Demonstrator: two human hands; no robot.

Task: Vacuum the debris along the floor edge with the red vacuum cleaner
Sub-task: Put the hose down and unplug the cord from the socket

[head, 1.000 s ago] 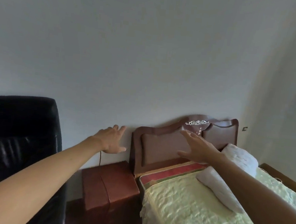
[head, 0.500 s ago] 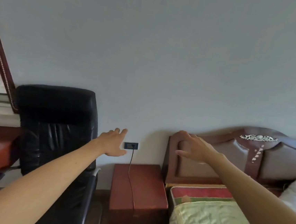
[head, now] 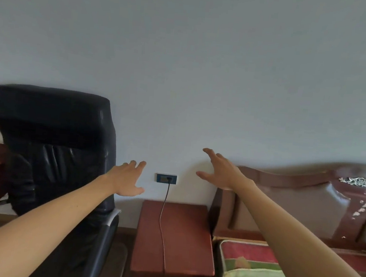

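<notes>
At 8 o'clock, past a black chair [head: 49, 147], the left hand [head: 126, 179] reaches, fingers spread, holding nothing, just left of a wall socket [head: 166, 178] whose cord [head: 160, 216] drops over a nightstand [head: 185, 239] at 6 o'clock. The right hand [head: 221, 173], splayed and empty, hovers at 5 o'clock. Where the red vacuum cleaner is cannot be told.

Soft, dim, even light fills the room, brightest at the far left edge. The wall [head: 185, 60] looks flat grey-blue, without glare. The black leather chair [head: 49, 147] and headboard [head: 300, 207] carry a dull sheen. Slight blur softens the left hand [head: 126, 179] and right hand [head: 221, 173], and wide-angle distortion bends the edges.
</notes>
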